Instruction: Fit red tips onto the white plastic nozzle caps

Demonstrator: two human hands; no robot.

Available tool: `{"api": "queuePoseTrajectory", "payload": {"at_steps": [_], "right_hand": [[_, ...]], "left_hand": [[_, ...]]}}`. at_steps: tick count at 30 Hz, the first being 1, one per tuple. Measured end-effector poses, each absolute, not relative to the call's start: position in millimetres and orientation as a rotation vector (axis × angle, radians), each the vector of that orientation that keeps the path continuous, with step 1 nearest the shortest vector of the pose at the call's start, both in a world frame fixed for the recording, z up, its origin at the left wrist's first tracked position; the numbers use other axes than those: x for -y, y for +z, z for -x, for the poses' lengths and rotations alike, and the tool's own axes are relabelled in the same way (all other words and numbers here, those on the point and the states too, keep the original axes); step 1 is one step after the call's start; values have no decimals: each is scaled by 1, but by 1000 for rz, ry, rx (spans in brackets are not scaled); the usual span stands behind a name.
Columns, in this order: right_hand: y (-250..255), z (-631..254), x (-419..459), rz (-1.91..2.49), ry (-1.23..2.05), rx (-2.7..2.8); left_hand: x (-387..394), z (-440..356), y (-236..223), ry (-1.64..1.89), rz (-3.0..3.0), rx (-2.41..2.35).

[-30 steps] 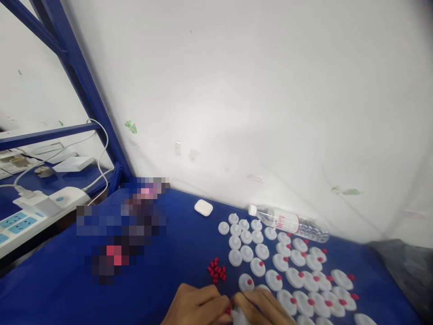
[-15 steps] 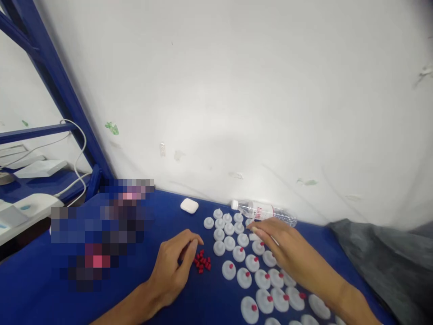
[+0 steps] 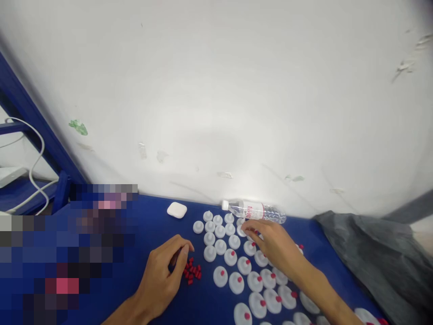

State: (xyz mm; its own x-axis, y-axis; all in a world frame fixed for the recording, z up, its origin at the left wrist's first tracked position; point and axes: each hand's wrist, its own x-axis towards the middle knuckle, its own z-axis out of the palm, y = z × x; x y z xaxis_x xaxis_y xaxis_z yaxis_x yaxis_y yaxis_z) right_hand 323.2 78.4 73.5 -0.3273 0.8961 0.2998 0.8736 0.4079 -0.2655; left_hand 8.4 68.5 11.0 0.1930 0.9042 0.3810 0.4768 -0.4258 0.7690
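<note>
White discs (image 3: 219,247), each with a small raised centre, lie in loose rows on the right half of a blue table (image 3: 203,304); those in the far-left cluster are plain, while most nearer and farther right carry a small red piece (image 3: 239,280). The right hand (image 3: 275,243) reaches over the far rows, its fingers drawn narrow at a plain disc (image 3: 240,230); whether they grip it cannot be determined. The left hand (image 3: 162,275) is just left of a small pile of loose red pieces (image 3: 192,272), thumb and forefinger almost together; whether anything is held between them cannot be told. Beyond the discs, a clear bottle (image 3: 253,210) lies on its side along the wall (image 3: 203,99), white cap to the left. A white rounded case (image 3: 177,210) rests left of the bottle. Dark grey sheeting (image 3: 368,257) covers the far-right edge. At far left stands a blue frame (image 3: 40,126) with a white cable (image 3: 41,143) beside it.
</note>
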Motion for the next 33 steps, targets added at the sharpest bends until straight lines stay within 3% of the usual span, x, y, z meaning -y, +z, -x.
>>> {"api": "queuePoseTrajectory", "payload": {"at_steps": [19, 33], "right_hand": [[53, -338, -81, 1463, -157, 2460], [102, -324, -58, 1454, -66, 2144]], "left_hand": [[-55, -6, 9, 1045, -2335, -1126], [-50, -12, 5, 897, -2461, -1088]]}}
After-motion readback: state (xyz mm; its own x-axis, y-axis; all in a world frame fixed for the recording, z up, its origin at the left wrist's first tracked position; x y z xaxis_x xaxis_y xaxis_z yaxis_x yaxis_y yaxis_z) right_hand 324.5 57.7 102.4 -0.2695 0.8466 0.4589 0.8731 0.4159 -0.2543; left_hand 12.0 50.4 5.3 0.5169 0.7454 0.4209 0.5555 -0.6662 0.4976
